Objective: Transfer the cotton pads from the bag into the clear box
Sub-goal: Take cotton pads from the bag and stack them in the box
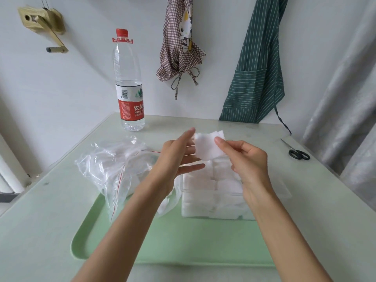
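Item: cotton pads (pixel 207 146), a few, held above the clear box (pixel 215 202) at my 12 o'clock. My right hand (pixel 249 159) pinches their right edge; my left hand (pixel 179 157), fingers spread and straight, steadies the left edge, I judge to square the stack before lowering. Flat faces turned toward me; long axis roughly 9 to 3.
Item: box, nearly full, on green tray (pixel 162 245).
Item: bag (pixel 114 165), 10 o'clock, slack, some pads inside.
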Action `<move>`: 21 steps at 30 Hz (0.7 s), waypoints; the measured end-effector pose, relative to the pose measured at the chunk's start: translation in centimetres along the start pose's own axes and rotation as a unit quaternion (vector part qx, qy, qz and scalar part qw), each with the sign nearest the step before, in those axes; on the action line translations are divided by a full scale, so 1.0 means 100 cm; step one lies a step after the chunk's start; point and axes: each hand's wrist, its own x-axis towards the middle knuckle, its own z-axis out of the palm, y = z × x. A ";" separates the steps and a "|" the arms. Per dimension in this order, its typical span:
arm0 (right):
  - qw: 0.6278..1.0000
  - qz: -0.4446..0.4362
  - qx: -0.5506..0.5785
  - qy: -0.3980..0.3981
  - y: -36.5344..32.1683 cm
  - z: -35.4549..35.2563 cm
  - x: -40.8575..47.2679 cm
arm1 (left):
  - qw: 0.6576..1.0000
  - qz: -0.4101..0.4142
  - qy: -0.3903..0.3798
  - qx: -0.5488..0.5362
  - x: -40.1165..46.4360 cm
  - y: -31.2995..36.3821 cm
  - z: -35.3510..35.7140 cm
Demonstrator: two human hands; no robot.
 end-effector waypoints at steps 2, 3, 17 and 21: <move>1.000 -0.013 -0.015 -0.004 0.001 0.002 -0.001 | 0.996 0.046 0.000 0.081 0.000 0.000 -0.001; 0.999 -0.021 -0.031 -0.016 -0.001 0.001 0.000 | 0.990 0.079 0.001 0.115 0.000 0.000 -0.002; 0.973 -0.062 -0.219 -0.032 -0.010 -0.038 0.026 | 0.865 0.148 -0.025 0.479 0.032 0.002 0.026; 0.934 -0.080 -0.347 -0.041 0.001 -0.041 0.028 | 0.827 0.123 0.024 0.549 0.033 -0.016 0.029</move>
